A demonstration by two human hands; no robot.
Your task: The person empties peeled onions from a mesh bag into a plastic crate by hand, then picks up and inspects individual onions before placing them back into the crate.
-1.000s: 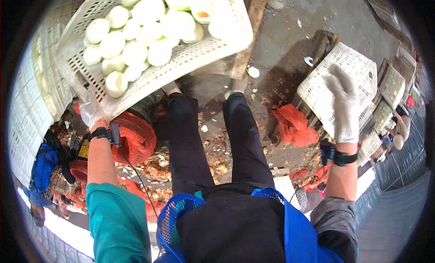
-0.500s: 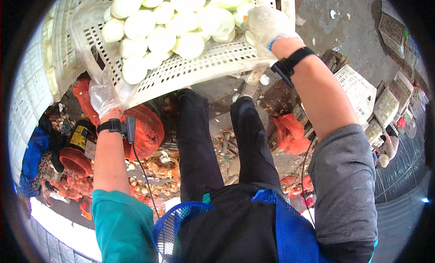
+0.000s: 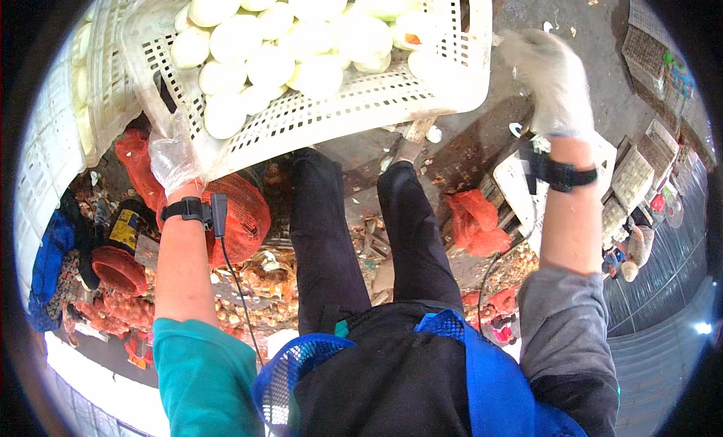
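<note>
A white slotted plastic crate [image 3: 354,115] full of peeled white onions [image 3: 273,64] is in front of me at the top of the view. At its near left corner, my left hand [image 3: 175,160], in a thin clear glove, is closed on the crate's edge. My right hand [image 3: 553,83], gloved in whitish plastic, is off to the right of the crate and apart from it. Motion smears its fingers, so their pose is unclear. One onion [image 3: 410,32] near the crate's right side shows an orange-red spot.
Another white crate [image 3: 94,98] adjoins on the left. Red mesh sacks [image 3: 237,219] lie below my left hand, with a red net [image 3: 476,222] right of my legs. Onions and peelings [image 3: 275,275] litter the floor. More crates [image 3: 633,173] and a person [image 3: 639,249] are at right.
My right hand has let go of the crate's near right corner and moved away to the right. My left hand stays on the crate, which has barely shifted.
</note>
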